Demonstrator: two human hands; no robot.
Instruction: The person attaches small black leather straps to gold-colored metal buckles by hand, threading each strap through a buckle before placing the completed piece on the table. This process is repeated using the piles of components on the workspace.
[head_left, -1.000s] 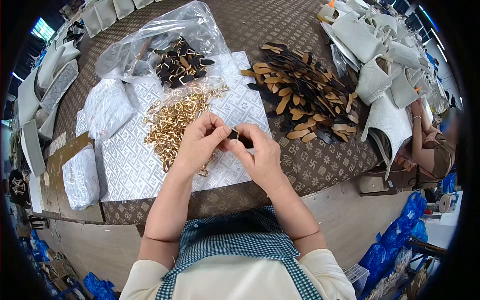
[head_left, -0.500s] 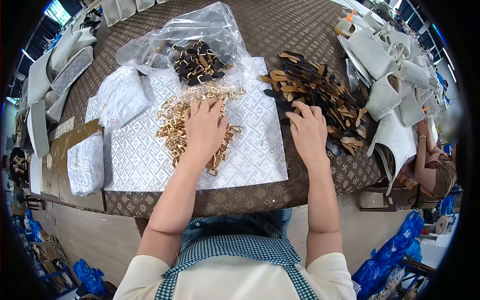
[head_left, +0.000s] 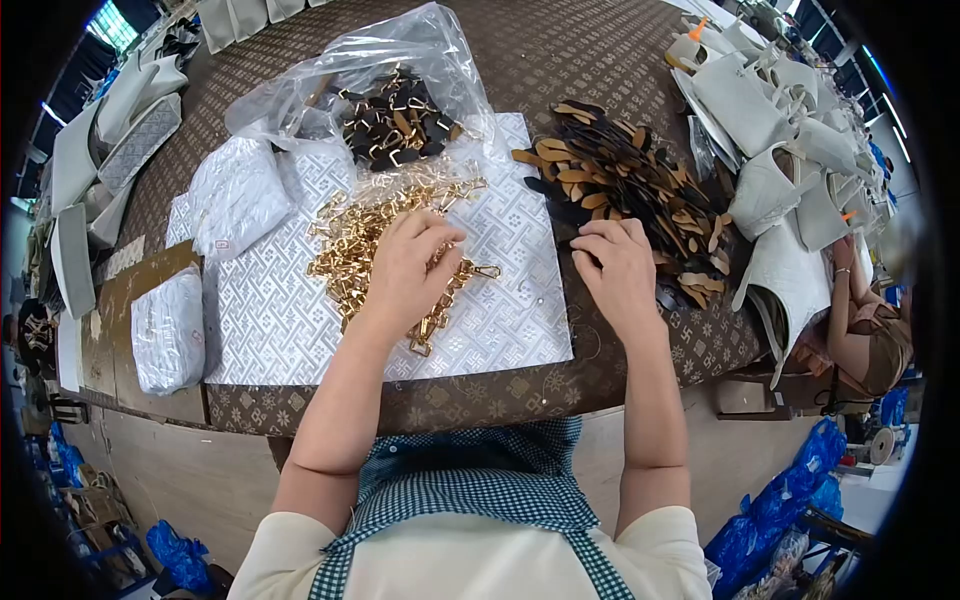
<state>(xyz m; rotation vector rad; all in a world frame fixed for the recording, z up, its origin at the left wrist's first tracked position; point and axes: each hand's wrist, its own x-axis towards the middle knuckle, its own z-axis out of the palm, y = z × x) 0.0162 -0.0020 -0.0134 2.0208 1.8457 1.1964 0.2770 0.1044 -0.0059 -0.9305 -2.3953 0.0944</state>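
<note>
Gold metal clasps lie heaped on a white patterned sheet. Over the right part of that heap is my left hand, its fingers curled; whether a clasp is between them is hidden. Dark and brown leather tabs are piled to the right of the sheet. My right hand hovers at the near-left edge of this pile, fingers bent together, with anything in them too small to make out. Behind the clasps, black tabs with gold fittings sit in an open clear plastic bag.
Two white wrapped packets lie on the left, one on brown cardboard. Pale bag pieces are stacked at the far left and the right. Beyond the right stack, another person's arm shows.
My left hand has moved slightly down and right, its fingers drawn in more. My right hand has shifted a little nearer to me, off the tabs' edge.
</note>
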